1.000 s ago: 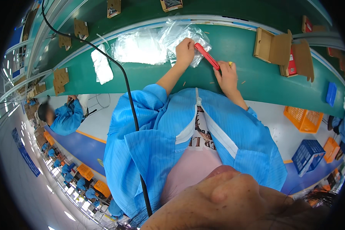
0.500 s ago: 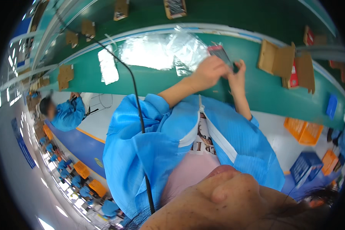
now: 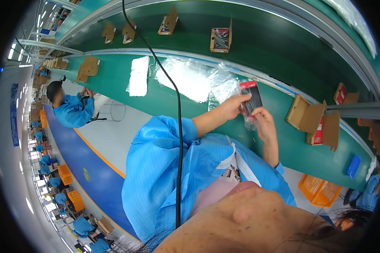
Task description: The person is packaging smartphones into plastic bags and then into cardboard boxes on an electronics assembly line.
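Note:
A flat black package with a red top band (image 3: 252, 98), in a clear plastic bag, is between my hands above the green workbench (image 3: 223, 126). My left hand (image 3: 233, 106) is closed on its left edge, thumb across the front. The right hand (image 3: 265, 123) pinches the lower right corner, where loose clear plastic hangs down. Just past my left hand lie crumpled clear bags (image 3: 223, 82) and a spread of shiny clear bags (image 3: 183, 80). An opened brown carton (image 3: 302, 116) stands to the right of my right hand.
Another open carton holds a red item (image 3: 318, 133); a blue tray (image 3: 354, 166) lies farther right. Beyond a metal rail, several small cartons (image 3: 221, 40) stand on a green belt. White bags (image 3: 138, 78) lie left. A seated co-worker (image 3: 74, 107) is at far left. An orange crate (image 3: 319, 189) sits below.
The view has swung, shifting the bench in the picture. My hands, bunched together at the package's lower end before, are now apart, with the left one higher along its edge and the front exposed.

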A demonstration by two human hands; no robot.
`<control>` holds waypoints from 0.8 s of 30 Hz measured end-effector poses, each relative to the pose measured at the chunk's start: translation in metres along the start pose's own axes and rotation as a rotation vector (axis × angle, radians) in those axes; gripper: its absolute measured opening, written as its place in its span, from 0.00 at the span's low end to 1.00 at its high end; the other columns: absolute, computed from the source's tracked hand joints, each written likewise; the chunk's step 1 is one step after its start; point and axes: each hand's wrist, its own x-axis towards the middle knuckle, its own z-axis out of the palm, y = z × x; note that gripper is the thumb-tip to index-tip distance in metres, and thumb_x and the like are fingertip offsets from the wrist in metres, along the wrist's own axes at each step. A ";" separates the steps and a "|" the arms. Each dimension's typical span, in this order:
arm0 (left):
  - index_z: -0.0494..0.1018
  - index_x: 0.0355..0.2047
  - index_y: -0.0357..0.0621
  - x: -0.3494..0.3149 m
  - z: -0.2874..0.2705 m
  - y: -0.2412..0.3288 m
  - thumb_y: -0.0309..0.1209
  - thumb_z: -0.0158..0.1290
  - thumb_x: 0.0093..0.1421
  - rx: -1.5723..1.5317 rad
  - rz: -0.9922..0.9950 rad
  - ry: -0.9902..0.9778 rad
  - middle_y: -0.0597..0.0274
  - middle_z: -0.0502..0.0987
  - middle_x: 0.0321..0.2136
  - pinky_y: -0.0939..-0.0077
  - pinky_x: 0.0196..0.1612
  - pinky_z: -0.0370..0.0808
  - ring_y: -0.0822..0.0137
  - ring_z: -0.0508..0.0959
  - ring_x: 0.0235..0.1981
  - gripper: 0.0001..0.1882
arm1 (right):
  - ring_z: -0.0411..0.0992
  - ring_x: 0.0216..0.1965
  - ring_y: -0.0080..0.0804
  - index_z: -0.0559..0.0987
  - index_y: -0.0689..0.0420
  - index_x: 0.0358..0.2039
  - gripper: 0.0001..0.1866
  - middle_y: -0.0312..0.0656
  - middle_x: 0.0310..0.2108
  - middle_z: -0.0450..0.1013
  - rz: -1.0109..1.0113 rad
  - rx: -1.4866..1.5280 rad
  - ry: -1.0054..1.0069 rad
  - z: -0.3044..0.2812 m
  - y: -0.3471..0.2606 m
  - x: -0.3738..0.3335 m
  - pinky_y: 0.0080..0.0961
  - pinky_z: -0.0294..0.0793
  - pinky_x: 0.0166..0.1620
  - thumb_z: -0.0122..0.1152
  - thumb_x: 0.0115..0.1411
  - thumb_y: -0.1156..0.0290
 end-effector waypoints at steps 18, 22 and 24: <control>0.65 0.50 0.48 0.033 0.002 0.045 0.35 0.52 0.61 -0.177 0.186 -0.066 0.61 0.72 0.45 0.58 0.55 0.68 0.63 0.71 0.48 0.18 | 0.71 0.33 0.24 0.69 0.66 0.47 0.28 0.47 0.42 0.71 -0.372 -0.555 1.157 -0.135 -0.054 -0.070 0.19 0.72 0.31 0.67 0.53 0.61; 0.68 0.47 0.52 0.039 0.043 0.030 0.36 0.52 0.61 -0.153 0.097 -0.042 0.67 0.75 0.42 0.65 0.47 0.71 0.67 0.74 0.43 0.14 | 0.74 0.17 0.26 0.75 0.67 0.41 0.18 0.43 0.22 0.75 -0.321 -0.759 1.024 -0.118 -0.044 -0.034 0.23 0.74 0.22 0.55 0.61 0.63; 0.69 0.45 0.54 0.045 0.045 0.028 0.36 0.53 0.61 -0.082 0.150 -0.017 0.70 0.76 0.39 0.75 0.34 0.65 0.73 0.74 0.39 0.12 | 0.76 0.21 0.27 0.75 0.66 0.39 0.16 0.47 0.25 0.75 -0.322 -0.771 0.838 -0.082 -0.030 -0.017 0.22 0.76 0.23 0.54 0.62 0.64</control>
